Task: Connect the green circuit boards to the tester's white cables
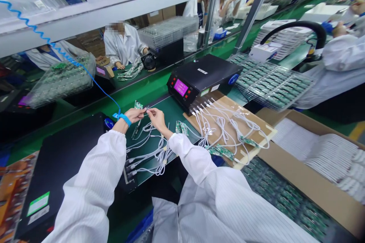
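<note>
My left hand (134,115), with a blue wrist strap (125,119) on its wrist, is closed over the green mat, a green circuit board (138,105) showing just behind its fingers. Its fingertips meet those of my right hand (156,118), which is pinched. Whatever lies between the fingertips is too small to make out. Below the hands, white cables (159,155) run over the mat from plugs at its left edge. Another board (181,128) lies right of my right hand.
A black tester with a pink screen (180,87) feeds white cables over a brown board (228,121). A second black box (65,167) stands left. Trays of circuit boards (273,79) and a carton (313,174) are at the right. A person (123,43) sits opposite.
</note>
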Available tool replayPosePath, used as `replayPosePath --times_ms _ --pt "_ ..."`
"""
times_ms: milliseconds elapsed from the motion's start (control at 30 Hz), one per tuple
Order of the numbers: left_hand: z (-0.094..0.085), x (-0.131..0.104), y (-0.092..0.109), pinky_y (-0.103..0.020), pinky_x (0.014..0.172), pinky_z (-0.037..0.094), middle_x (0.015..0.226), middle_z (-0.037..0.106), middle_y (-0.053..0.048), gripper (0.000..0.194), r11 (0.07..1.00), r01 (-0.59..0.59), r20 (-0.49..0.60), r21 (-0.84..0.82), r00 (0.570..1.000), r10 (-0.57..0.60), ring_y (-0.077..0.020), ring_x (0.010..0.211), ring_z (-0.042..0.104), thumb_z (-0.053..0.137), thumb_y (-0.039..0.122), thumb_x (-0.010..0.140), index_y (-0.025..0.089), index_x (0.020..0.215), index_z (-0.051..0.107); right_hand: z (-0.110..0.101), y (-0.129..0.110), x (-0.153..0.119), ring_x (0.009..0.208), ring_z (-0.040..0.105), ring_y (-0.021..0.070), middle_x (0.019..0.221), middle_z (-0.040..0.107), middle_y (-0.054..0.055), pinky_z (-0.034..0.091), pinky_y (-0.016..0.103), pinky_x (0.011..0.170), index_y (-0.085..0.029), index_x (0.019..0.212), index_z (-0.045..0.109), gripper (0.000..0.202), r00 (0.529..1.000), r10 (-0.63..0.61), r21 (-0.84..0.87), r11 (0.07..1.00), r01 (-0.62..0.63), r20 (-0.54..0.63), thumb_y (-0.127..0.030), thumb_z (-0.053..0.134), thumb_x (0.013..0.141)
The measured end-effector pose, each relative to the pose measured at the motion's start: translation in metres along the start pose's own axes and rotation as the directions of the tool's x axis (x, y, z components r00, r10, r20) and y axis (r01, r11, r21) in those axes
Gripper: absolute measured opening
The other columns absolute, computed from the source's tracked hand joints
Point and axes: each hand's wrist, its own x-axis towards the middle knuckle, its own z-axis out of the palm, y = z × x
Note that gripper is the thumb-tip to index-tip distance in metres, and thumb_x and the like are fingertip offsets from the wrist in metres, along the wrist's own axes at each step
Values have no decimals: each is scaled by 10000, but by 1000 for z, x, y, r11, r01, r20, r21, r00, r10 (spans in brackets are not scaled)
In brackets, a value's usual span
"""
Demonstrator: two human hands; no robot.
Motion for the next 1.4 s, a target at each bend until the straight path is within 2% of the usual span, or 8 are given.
replayPosePath --times_ms 200,600,767,900,1033,1133,1233,1400 --pt "-1 -2 5 -132 376 216 591 428 56 348 999 33 20 -21 999 -32 -13 406 295 597 -119 883 140 674 496 -1 5 2 815 775 200 900 795 60 617 316 819 -183 951 729 171 998 32 144 989 -40 59 -345 680 932" --pt "-2 -2 0 -169 381 254 579 450 53 364 999 44 14 -28 999 -44 -38 407 366 700 -133 787 151 696 492 5 -7 -3 867 765 200 938 798 81 605 309 867 -168 931 710 130 998 49 -30 998 -50 -34 -256 617 950" --pt "0 -4 -1 -166 385 265 586 452 58 345 998 44 1 -39 999 -44 -35 407 371 746 -96 780 151 726 511 3 -13 0 878 770 197 934 803 73 604 300 871 -176 927 715 129 999 32 -63 997 -33 -21 -242 609 957" --pt "-1 -6 6 -158 376 207 604 516 28 341 999 18 -68 -27 998 -20 -26 396 359 748 -110 766 141 722 522 5 -14 5 886 767 191 950 806 62 601 293 873 -188 937 730 131 999 32 -103 994 -30 22 -247 616 965" --pt "-13 -11 23 -153 383 203 613 562 3 293 996 -87 -194 -25 978 80 -23 391 364 714 -74 829 133 741 525 19 -18 14 879 749 185 952 796 50 585 289 876 -197 968 729 145 998 15 -216 976 -1 62 -275 610 994" --pt "-23 -18 36 -148 390 223 620 560 2 222 983 -179 -262 -44 951 162 -14 390 319 604 29 965 127 776 542 33 -22 21 948 730 186 1030 781 60 560 285 899 -193 1016 714 157 992 -5 -379 924 53 127 -248 567 1025" --pt "-28 -24 42 -141 408 271 614 523 8 277 968 -238 -295 -73 933 207 -25 408 328 475 115 1050 131 784 548 50 -23 22 1037 701 211 1165 748 95 535 305 918 -178 1120 692 189 972 -24 -552 820 152 233 -237 526 1051" --pt "-26 -26 42 -155 467 370 640 542 -9 266 971 -212 -285 -110 943 174 -58 465 414 470 73 1017 150 766 511 79 -12 16 1117 652 259 1181 740 139 473 359 999 -143 1142 698 250 891 -20 -711 595 375 453 -191 468 1059"
